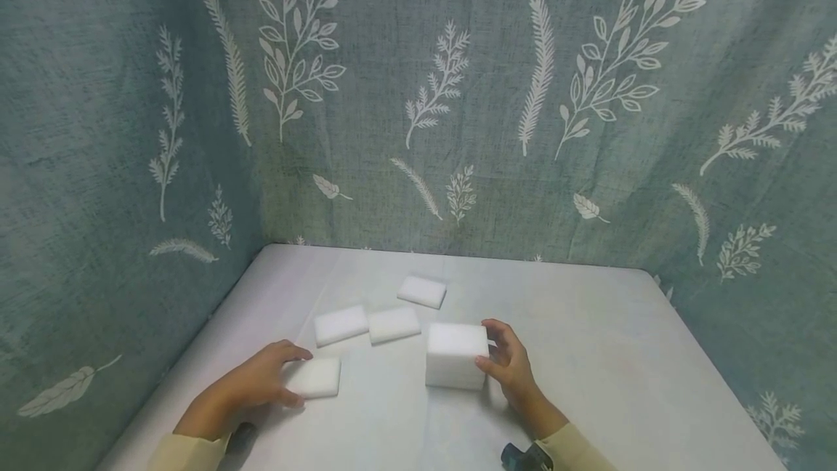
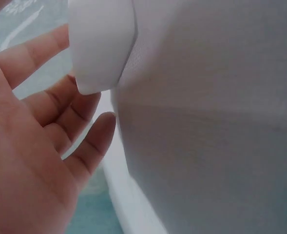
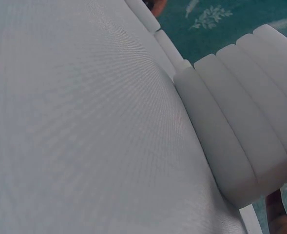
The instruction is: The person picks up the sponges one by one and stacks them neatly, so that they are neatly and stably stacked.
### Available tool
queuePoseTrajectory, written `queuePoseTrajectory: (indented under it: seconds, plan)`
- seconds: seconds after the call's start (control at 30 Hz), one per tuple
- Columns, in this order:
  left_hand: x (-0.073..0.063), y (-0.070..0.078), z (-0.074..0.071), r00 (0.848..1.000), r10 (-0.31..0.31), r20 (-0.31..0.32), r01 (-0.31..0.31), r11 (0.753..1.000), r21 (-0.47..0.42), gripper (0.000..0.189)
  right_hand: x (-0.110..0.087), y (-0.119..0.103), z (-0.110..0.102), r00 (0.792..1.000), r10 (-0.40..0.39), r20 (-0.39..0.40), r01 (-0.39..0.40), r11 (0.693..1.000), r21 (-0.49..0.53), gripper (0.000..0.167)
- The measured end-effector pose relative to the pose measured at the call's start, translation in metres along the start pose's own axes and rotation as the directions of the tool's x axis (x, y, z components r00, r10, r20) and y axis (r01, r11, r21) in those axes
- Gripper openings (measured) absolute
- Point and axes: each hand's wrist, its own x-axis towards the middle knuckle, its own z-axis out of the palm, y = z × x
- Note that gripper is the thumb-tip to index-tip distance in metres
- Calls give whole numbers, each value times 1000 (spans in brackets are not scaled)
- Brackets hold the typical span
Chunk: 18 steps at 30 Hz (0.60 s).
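My left hand point(image 1: 261, 375) spans a flat white foam sponge point(image 1: 314, 377) at the left of the table, thumb at its near edge and fingers at its far edge. In the left wrist view, fingers point(image 2: 50, 105) lie at the side of that sponge point(image 2: 102, 46). A stack of several white sponges point(image 1: 455, 358), one flat on another, stands right of the middle. My right hand point(image 1: 513, 365) holds the stack's right side, thumb at the front corner and fingers behind. The layers of the stack point(image 3: 240, 117) show in the right wrist view, with fingertips at its lower right.
Two single sponges, a left one point(image 1: 341, 325) and a right one point(image 1: 394, 324), lie nearly side by side between the hands. Another sponge point(image 1: 422, 291) lies farther back on the white table point(image 1: 588, 355). Patterned green curtain point(image 1: 497, 93) encloses the back and sides.
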Motion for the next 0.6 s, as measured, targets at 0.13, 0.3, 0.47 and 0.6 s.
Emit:
queuePoseTrajectory:
  seconds: [0.13,0.3,0.47,0.6]
  plan:
    - [-2,-3,1,1000,-3,-3,3,1000,0,78,1,-1,0,1000,6,6,-6,1000,-7,59]
    - [-3,-3,2,1000,-8,-19,8,1000,-9,77,1,0,0,1000,-4,3,4,1000,-8,59]
    - [-3,-2,3,997,-73,-29,72,997,-36,72,1,0,0,1000,-3,-3,3,1000,-25,58]
    - [-3,-1,0,995,-93,-30,92,995,-41,71,1,0,0,1000,4,-1,-4,999,-32,59]
